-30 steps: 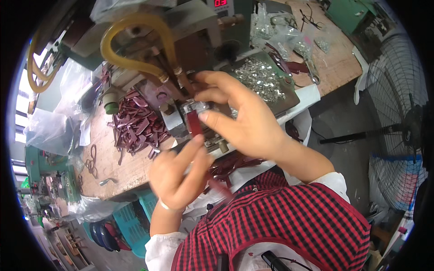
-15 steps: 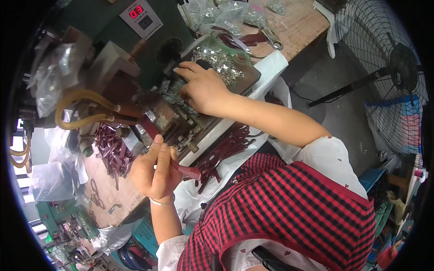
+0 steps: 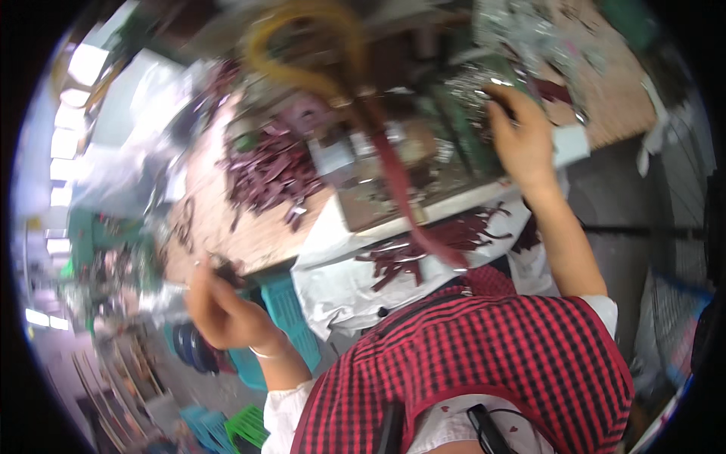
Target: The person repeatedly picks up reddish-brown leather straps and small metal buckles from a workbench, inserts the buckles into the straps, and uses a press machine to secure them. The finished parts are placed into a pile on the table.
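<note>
A dark red strap (image 3: 404,197) hangs from the machine over the front edge of its plate, with neither hand on it. My left hand (image 3: 227,310), smeared by motion, is at the bench's front-left edge. Its fingertips are beside a small dark object (image 3: 225,270), too blurred to name; whether they grip it is unclear. My right hand (image 3: 525,140) reaches over the small shiny metal pieces (image 3: 473,87) on the machine's right side. Its thumb and forefinger are curved and apart, with nothing visible between them.
A heap of short dark red strips (image 3: 272,174) lies on the wooden bench (image 3: 265,246). More straps (image 3: 393,265) rest on white plastic sheeting (image 3: 318,287) near my lap. A yellow hose (image 3: 261,45) loops above the machine. A teal crate (image 3: 291,325) stands below the bench.
My left hand has let go of the dark red strap, which now hangs from the machine, and moved left to the bench edge. My right hand stays by the metal pieces. The view has turned left.
</note>
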`<control>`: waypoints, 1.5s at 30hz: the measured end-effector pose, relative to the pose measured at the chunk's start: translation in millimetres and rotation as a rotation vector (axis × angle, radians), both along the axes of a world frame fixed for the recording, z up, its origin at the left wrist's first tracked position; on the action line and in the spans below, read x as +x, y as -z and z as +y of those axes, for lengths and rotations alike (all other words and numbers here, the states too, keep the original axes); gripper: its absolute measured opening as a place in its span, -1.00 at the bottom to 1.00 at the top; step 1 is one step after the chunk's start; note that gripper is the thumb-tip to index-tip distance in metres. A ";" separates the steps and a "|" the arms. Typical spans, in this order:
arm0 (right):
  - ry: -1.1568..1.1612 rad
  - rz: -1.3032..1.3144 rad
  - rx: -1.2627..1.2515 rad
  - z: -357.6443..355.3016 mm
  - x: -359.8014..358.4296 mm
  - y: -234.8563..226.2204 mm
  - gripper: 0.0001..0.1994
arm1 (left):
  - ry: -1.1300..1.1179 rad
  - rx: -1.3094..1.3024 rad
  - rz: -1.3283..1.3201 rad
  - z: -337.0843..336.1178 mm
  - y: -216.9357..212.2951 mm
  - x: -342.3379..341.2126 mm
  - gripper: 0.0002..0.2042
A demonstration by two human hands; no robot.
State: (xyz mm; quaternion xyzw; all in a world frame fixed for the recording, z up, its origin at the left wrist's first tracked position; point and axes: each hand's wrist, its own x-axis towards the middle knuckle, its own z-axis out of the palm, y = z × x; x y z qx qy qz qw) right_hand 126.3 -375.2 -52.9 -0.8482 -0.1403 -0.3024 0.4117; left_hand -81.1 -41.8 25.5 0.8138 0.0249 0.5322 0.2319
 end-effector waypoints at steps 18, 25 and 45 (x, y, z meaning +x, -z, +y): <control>0.005 0.326 0.319 -35.2 -38.3 -3.8 -0.83 | 0.115 0.266 0.594 108.0 124.8 112.2 -0.79; -0.406 0.147 0.419 55.6 -24.8 -66.9 -0.82 | 0.050 -0.290 0.389 76.2 101.0 135.1 -0.62; -0.475 0.274 0.180 43.6 -38.3 -73.4 -0.63 | 0.549 0.229 0.047 -78.5 -14.1 73.7 -0.95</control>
